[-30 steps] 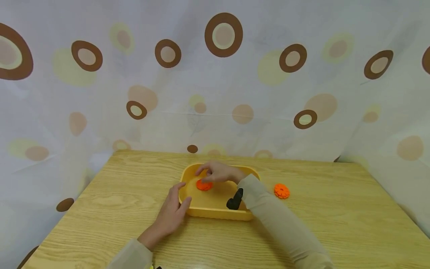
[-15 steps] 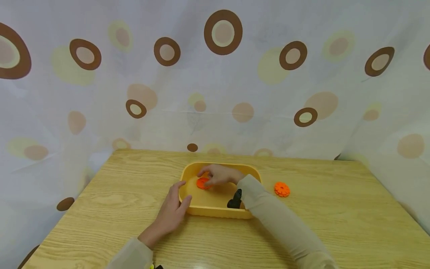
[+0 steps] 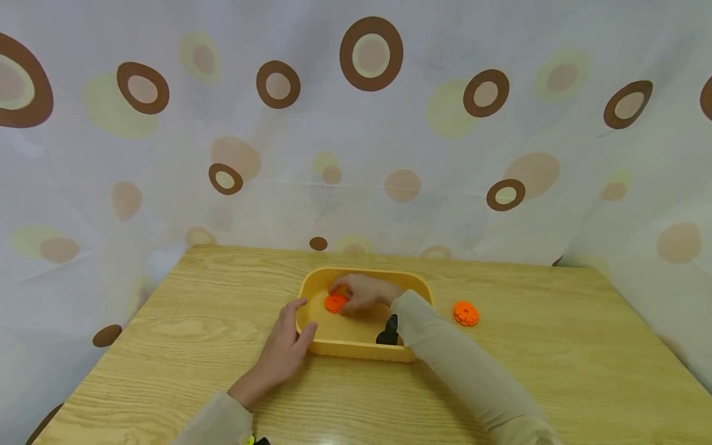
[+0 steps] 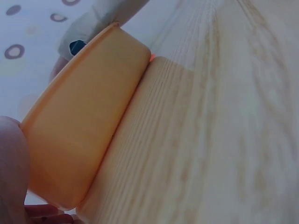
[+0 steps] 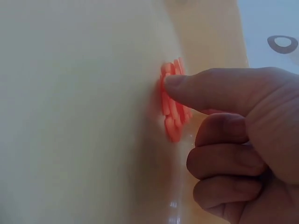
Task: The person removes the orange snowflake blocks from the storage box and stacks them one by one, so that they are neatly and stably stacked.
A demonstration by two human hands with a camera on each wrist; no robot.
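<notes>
My right hand (image 3: 364,292) reaches into the yellow plastic tray (image 3: 356,350). Its thumb and index finger pinch a small stack of orange notched discs (image 5: 173,105) near the tray's left end, while the other fingers curl into the palm in the right wrist view. My left hand (image 3: 285,343) grips the tray's near left corner, index finger at the left rim and thumb over the front rim. From the left wrist, the tray's outer wall (image 4: 93,102) shows side-on, flat on the table, with fingertips (image 4: 46,212) low around the corner.
A second stack of orange notched discs (image 3: 466,313) lies on the wooden table (image 3: 556,346), right of the tray. A black device (image 3: 388,330) sits at the right wrist, in front of the tray's interior. A patterned curtain (image 3: 356,123) hangs behind the table.
The right hand has lowered slightly, and its thumb and index finger have come around the orange discs in the tray. The left hand and tray have stayed in place.
</notes>
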